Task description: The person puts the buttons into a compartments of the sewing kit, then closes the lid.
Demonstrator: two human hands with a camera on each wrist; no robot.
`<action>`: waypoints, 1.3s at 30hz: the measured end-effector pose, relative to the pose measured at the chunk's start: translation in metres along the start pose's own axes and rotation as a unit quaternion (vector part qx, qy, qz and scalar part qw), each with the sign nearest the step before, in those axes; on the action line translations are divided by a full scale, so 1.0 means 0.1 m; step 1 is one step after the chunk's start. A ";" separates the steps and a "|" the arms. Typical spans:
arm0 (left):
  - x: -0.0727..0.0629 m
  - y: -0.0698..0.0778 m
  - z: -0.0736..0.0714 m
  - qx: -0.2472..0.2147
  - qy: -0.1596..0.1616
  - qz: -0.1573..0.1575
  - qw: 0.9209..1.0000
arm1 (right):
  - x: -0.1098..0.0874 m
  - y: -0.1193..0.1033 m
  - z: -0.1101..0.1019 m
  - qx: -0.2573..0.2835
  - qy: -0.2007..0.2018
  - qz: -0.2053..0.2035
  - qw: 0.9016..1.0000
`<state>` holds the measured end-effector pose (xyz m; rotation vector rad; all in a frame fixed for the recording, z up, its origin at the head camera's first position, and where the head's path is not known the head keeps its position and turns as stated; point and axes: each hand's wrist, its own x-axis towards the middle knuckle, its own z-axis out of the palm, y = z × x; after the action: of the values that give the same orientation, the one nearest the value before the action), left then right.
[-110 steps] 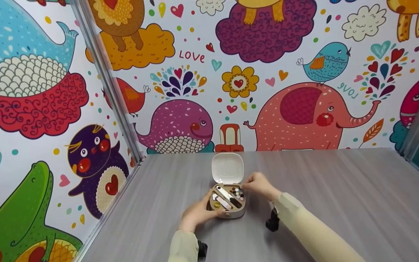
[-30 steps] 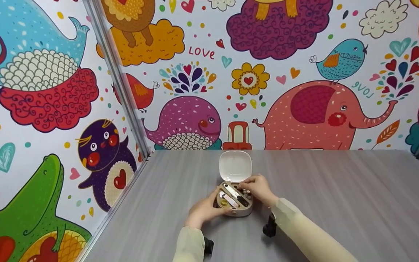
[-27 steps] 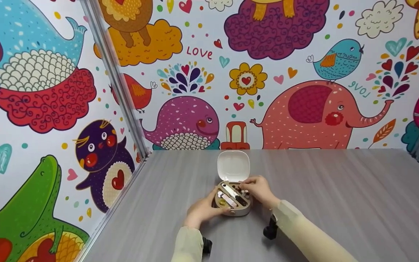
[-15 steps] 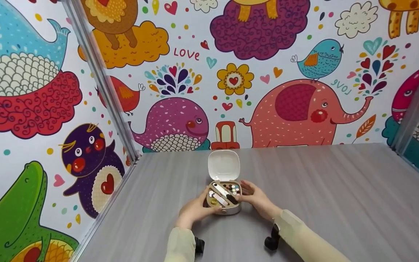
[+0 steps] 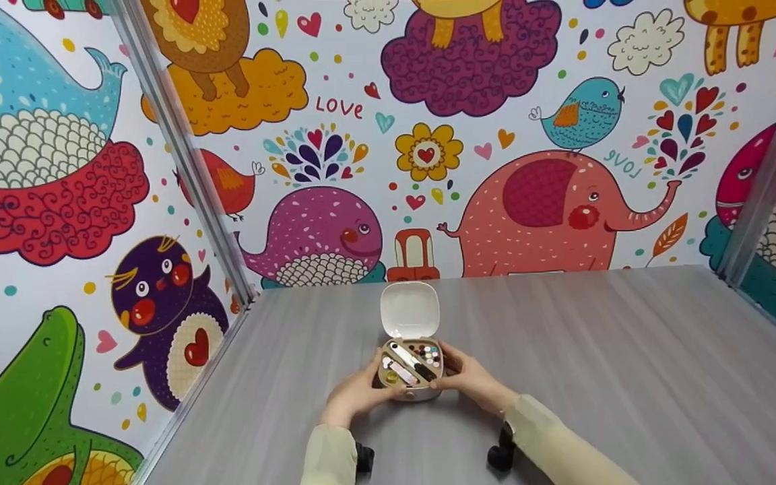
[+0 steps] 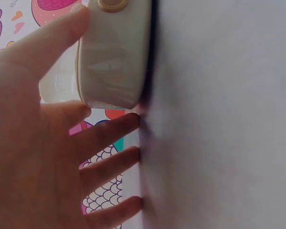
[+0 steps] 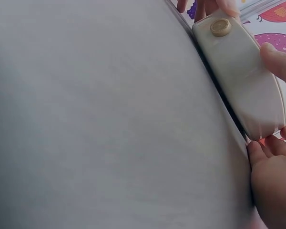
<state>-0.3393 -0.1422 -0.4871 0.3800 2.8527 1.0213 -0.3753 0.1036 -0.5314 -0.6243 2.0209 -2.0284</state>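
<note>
A small cream box [image 5: 423,395] stands on the table with its white lid [image 5: 410,310] tipped back. My left hand [image 5: 354,399] holds its left side, thumb on the front rim and forefinger at the side; in the left wrist view the other fingers reach down to the tabletop. On the right side my right hand [image 5: 474,382] grips the box, thumb at the front rim, fingertips low against the wall. Inside lie a long white-and-black tool [image 5: 411,360] across the middle, a pinkish piece [image 5: 400,372], a gold ring-like piece [image 5: 391,378] and several small coloured round pieces [image 5: 432,353].
The grey wood-look table [image 5: 563,337] runs back to a wall [image 5: 361,40] printed with cartoon animals. A metal post [image 5: 192,162] stands at the left corner, another [image 5: 758,195] at the right. Dark wrist cameras [image 5: 500,457] hang under both sleeves.
My right hand has left the compartment of round pieces, where its fingers were working, and now holds the box's right side. My left hand keeps its place on the box.
</note>
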 end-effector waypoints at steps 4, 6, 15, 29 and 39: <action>-0.03 -0.02 -0.03 -0.035 0.004 0.011 0.999 | -0.01 0.01 0.00 -0.001 -0.002 -0.002 1.000; -0.03 -0.02 -0.08 -0.048 0.008 0.022 0.999 | -0.02 0.01 0.00 -0.001 0.001 -0.004 1.000; 0.00 -0.01 -0.37 -0.026 0.036 0.060 0.997 | -0.01 -0.01 -0.01 -0.010 -0.003 0.000 1.000; 0.04 0.10 -0.71 -0.034 0.036 0.061 0.997 | -0.04 0.00 -0.02 -0.005 -0.020 -0.002 1.000; 0.06 0.36 -1.04 0.078 0.024 0.066 0.994 | -0.02 -0.01 -0.02 0.005 -0.003 0.012 1.000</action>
<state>-0.3554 -0.1775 -0.3836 0.5719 2.9954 0.8406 -0.3742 0.1062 -0.5305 -0.5998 2.0044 -2.0195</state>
